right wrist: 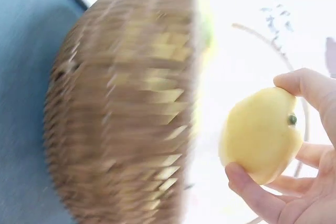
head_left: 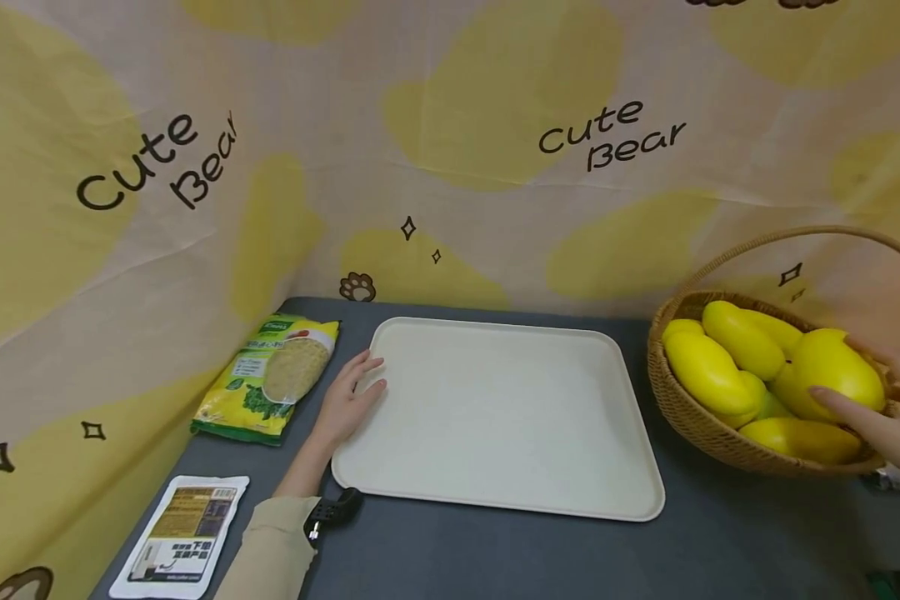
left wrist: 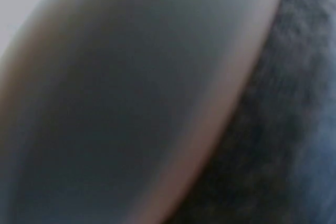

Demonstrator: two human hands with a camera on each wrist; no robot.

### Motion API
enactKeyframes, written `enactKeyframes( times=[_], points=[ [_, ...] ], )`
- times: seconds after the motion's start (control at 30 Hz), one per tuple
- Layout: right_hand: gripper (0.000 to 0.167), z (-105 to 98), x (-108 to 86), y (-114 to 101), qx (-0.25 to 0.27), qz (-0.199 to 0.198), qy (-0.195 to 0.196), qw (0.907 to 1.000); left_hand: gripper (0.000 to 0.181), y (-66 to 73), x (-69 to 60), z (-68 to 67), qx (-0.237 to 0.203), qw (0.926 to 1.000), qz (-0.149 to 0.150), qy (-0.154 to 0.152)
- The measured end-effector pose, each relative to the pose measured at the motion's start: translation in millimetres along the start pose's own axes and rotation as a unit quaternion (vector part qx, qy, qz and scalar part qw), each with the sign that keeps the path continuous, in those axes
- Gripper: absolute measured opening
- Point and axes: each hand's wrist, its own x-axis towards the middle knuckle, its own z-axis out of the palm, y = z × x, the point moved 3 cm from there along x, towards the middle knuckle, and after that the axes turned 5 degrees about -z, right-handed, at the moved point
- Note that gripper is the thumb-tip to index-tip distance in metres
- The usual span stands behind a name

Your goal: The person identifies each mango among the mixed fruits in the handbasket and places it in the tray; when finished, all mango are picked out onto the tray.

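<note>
Over the right part of the wicker basket [head_left: 690,425], the right hand [head_left: 888,408] holds a rounded yellow fruit [head_left: 836,375]. In the right wrist view the thumb and fingers of that hand [right wrist: 299,150] grip the fruit [right wrist: 260,135], whose small dark stem end faces the palm, beside the basket [right wrist: 121,108]. Several yellow fruits [head_left: 708,375] lie in the basket. The left hand [head_left: 348,404] rests on the left edge of a white rectangular tray [head_left: 502,417], fingers relaxed. The left wrist view is blurred and too close to make out the hand.
A yellow and green food bag [head_left: 270,379] lies left of the tray on the dark grey table [head_left: 450,554]. Nearer the front left is a white flat packet [head_left: 182,533]. The basket's tall handle [head_left: 817,229] arches upward. Patterned cloth [head_left: 465,150] hangs behind and at the left.
</note>
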Motion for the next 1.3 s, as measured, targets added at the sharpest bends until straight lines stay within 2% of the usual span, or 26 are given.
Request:
enactKeyframes(
  times=[0.13,0.23,0.27,0.4,0.5,0.63,0.8,1.1,1.3],
  points=[
    [0.073,-3.9,-6.2,-21.1,0.015,-0.024,0.031,0.9991,0.039,0.1,-2.3,-0.8,-0.019,0.9997,0.006,0.013],
    [0.074,-3.9,-10.3,-47.2,0.052,-0.059,0.017,0.9967,0.037,0.8,-3.4,-1.7,-0.025,0.9992,0.009,0.028],
    [0.075,-2.9,-11.3,-58.4,0.072,-0.068,0.003,0.9951,0.036,0.7,-3.7,-2.0,-0.026,0.9991,0.01,0.033],
    [0.077,8.7,-14.4,-91.5,0.086,-0.076,-0.057,0.9918,0.034,0.0,-3.4,-3.0,-0.027,0.9983,0.009,0.051],
    [0.078,23.9,-13.7,-112.9,0.103,-0.094,-0.091,0.9861,0.033,-2.0,-3.2,-3.7,-0.033,0.9974,0.005,0.064],
    [0.076,53.6,-11.9,-137.7,0.148,-0.127,-0.113,0.9742,0.031,-1.7,-4.3,-4.9,-0.051,0.9958,0.004,0.077],
    [0.075,99.7,-10.5,-159.8,0.166,-0.145,-0.126,0.9673,0.03,0.9,-5.0,-4.9,-0.068,0.9944,0.015,0.08],
    [0.077,187.5,-8.2,-188.5,0.239,-0.119,-0.147,0.9524,0.038,-0.7,-4.6,-3.4,-0.049,0.9955,0.039,0.072],
    [0.079,230.9,-4.5,-213.4,0.271,-0.094,-0.148,0.9463,0.048,-1.4,-5.0,-4.5,-0.039,0.9965,0.041,0.061]
  ],
)
